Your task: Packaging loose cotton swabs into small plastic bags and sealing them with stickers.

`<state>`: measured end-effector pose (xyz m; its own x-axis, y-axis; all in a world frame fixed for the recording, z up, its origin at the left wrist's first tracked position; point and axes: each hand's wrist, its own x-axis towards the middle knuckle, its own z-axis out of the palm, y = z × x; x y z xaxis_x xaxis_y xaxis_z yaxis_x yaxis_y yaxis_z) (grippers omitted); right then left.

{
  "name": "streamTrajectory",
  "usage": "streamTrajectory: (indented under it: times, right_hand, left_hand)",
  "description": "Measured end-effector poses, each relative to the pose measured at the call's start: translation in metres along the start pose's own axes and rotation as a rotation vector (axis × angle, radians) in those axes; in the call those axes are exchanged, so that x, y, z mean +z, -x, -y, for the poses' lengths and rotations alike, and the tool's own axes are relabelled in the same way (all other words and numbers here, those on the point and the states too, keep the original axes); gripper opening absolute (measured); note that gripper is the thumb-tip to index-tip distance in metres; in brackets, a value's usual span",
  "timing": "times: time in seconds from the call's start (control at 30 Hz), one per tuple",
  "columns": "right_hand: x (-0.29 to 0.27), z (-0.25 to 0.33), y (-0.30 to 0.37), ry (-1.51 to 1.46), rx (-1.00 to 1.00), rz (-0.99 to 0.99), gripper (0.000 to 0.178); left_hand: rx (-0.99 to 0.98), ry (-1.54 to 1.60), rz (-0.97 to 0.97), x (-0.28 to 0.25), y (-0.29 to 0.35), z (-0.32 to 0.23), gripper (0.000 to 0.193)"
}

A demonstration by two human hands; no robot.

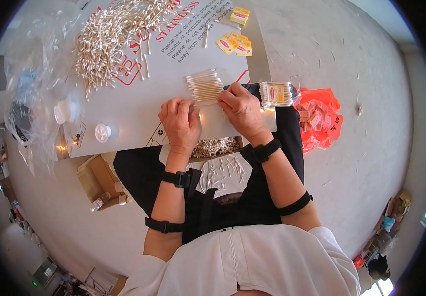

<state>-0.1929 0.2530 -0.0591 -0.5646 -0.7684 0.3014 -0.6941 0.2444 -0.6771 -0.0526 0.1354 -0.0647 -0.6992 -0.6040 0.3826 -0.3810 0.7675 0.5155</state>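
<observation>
A neat row of cotton swabs lies on the silver sheet-covered table in front of me. My right hand is closed in a pinch at the right ends of the row; what its fingertips grip is too small to make out. Just below the row's left side, my left hand has its fingers curled and thumb bent inward, and their grip is hidden. Right of my right hand sits a filled clear packet of swabs with a yellow card inside.
A big heap of loose swabs covers the far left. Yellow cards lie at the far right. Clear plastic bags and a small white round container are left. Below are a swab box, cardboard box and red bag.
</observation>
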Motion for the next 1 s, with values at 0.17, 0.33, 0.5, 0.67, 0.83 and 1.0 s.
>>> streamTrajectory:
  times: [0.17,0.33,0.5,0.67,0.83,1.0]
  right_hand:
    - [-0.008,-0.001,0.005,0.107,-0.144,0.069,0.010]
    - [-0.028,0.003,0.028,0.008,-0.231,0.342,0.010]
    - [-0.030,0.015,0.036,-0.029,-0.235,0.488,0.014]
    - [-0.032,0.017,0.043,-0.130,-0.038,0.494,0.004]
    - [-0.013,0.003,0.020,-0.518,0.331,-0.137,0.018]
    - [0.024,-0.004,-0.008,-0.851,0.361,-0.410,0.038]
  left_hand:
    - [-0.038,0.165,-0.072,0.000,-0.002,0.013,0.022]
    - [-0.173,0.402,-0.101,-0.001,-0.014,0.023,0.030]
    - [0.077,0.069,0.067,0.015,-0.053,0.018,0.046]
    - [0.199,-0.193,0.344,0.024,-0.048,0.003,0.058]
    - [0.187,-0.124,0.342,0.018,-0.032,0.000,0.058]
    - [-0.141,0.526,0.002,0.024,-0.038,-0.002,0.055]
